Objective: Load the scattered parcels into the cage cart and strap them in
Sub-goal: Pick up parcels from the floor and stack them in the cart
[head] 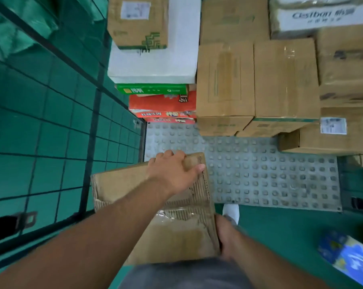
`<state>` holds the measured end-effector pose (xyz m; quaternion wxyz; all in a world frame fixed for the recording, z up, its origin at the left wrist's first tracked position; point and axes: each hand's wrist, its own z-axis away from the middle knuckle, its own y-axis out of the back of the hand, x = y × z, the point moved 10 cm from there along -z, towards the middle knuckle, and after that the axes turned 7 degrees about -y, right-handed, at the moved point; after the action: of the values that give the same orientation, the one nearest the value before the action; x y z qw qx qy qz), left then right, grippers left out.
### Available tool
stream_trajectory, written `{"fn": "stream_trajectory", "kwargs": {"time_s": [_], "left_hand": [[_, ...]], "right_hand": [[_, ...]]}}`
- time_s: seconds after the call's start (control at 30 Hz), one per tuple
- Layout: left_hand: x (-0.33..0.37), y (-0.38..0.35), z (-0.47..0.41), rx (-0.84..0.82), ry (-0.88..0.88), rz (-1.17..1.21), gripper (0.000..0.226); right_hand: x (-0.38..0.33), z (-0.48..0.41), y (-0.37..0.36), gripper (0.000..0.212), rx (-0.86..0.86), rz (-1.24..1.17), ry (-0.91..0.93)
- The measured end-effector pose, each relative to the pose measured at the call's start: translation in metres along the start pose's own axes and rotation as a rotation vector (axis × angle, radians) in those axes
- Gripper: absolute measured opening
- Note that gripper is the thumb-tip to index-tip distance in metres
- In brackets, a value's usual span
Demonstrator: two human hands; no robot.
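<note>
Right hand (225,234) grips the near edge of the worn box (176,236), left hand (172,170) curls over its far corner, its long axis pointing to the cart floor (270,174) at twelve o'clock.

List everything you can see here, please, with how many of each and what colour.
worn box: one, brown, front centre, held in both hands.
brown boxes: several, stacked at the back of the cart.
white boxes: two, one back left, one top right with printing.
green box: one, under the left white box.
red boxes: at least two, under the green box.
cart floor: one, grey, studded.
mesh wall: one, green, left.
strap: one, black, lower left.
parcel: one, blue and white, lower right.
shoe: one, white, beside the worn box.
left hand: grips the worn box's far edge.
right hand: grips its near right side.
</note>
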<state>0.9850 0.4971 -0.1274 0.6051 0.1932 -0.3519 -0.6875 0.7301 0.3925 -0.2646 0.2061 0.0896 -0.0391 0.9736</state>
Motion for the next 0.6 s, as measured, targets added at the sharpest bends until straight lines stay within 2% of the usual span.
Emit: {"fn": "stream_trajectory", "kwargs": {"time_s": [0.07,0.17,0.23,0.33,0.5,0.57,0.6], "left_hand": [[-0.015,-0.006,-0.024,0.000,-0.023,-0.018,0.086],[-0.044,0.002,-0.067,-0.012,-0.043,-0.014,0.085],[-0.068,0.009,-0.099,-0.038,0.007,-0.022,0.089],[-0.092,0.018,-0.141,0.024,0.096,0.025,0.100],[-0.078,-0.005,-0.182,-0.010,0.040,0.105,0.097],[-0.086,-0.017,-0.190,-0.024,0.009,0.285,0.097],[-0.097,-0.024,-0.194,-0.038,-0.012,0.457,0.096]], "right_hand": [[0.000,-0.051,0.003,0.053,0.062,-0.143,-0.015],[-0.037,-0.027,-0.033,0.067,0.148,-0.140,0.040],[-0.068,-0.031,-0.063,0.055,0.089,-0.101,0.048],[-0.116,-0.041,-0.082,0.064,0.034,-0.025,0.052],[-0.158,-0.064,-0.076,0.056,-0.019,-0.080,0.109],[-0.168,-0.057,-0.098,0.050,-0.071,-0.118,0.170],[-0.170,-0.060,-0.106,0.050,-0.069,-0.100,0.207]]}}
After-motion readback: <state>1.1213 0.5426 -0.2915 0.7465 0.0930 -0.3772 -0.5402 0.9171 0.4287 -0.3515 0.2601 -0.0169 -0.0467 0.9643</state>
